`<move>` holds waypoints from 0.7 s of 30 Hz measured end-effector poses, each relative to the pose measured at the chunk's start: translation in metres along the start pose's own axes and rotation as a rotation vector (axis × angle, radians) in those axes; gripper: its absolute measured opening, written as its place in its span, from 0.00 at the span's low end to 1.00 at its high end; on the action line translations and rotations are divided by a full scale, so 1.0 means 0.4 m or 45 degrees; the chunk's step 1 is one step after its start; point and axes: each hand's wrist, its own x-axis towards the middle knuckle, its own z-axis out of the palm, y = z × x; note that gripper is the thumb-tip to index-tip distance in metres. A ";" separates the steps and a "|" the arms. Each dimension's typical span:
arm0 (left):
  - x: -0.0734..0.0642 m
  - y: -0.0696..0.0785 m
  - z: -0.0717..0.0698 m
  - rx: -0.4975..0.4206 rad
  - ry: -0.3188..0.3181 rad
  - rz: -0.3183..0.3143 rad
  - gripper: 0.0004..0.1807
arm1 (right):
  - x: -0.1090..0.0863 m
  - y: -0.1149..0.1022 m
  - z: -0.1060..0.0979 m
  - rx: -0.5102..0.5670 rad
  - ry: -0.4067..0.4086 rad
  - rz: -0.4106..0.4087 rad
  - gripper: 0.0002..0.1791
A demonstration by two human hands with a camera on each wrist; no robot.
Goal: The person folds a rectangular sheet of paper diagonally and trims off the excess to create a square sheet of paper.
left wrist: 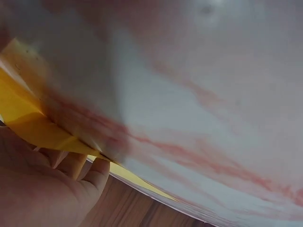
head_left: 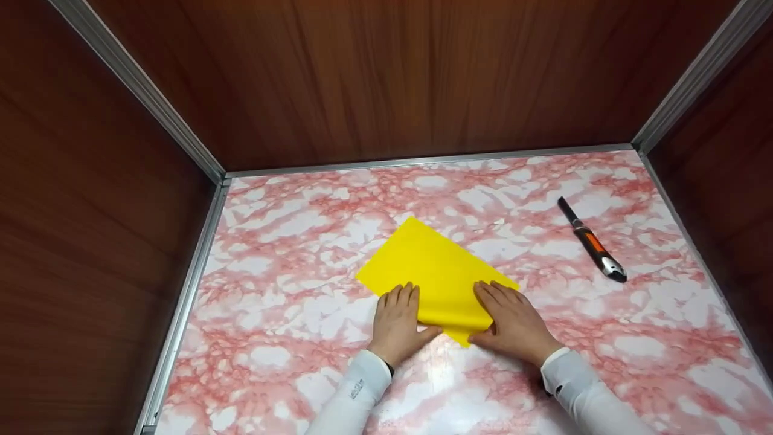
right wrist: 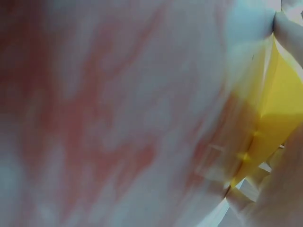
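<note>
A sheet of yellow paper lies at a slant on the pink-and-white marbled table. Its near part bulges in a soft curve between the hands, and one corner points toward the person. My left hand rests on the paper's left edge, fingers straight, thumb pointing inward by the near edge. On the right side, my right hand presses the sheet with extended fingers, its thumb close to the near corner. Both wrist views show the yellow paper raised in a bend beside the fingers, with its reflection in the shiny tabletop.
To the right lies a utility knife with a black and orange handle, its dark tip end pointing away. Brown wood-grain panels with grey metal edging enclose the marbled table at the back and both sides.
</note>
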 end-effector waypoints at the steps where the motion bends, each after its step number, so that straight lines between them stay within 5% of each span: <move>1: 0.002 -0.002 -0.001 -0.004 0.014 0.006 0.54 | 0.001 0.003 -0.002 0.014 0.012 0.009 0.58; 12: 0.016 -0.035 -0.013 0.020 0.138 0.098 0.28 | 0.008 0.046 -0.040 0.062 0.022 0.113 0.33; 21: 0.010 -0.050 -0.025 -0.158 0.211 0.097 0.16 | 0.013 0.068 -0.058 0.165 0.143 0.172 0.18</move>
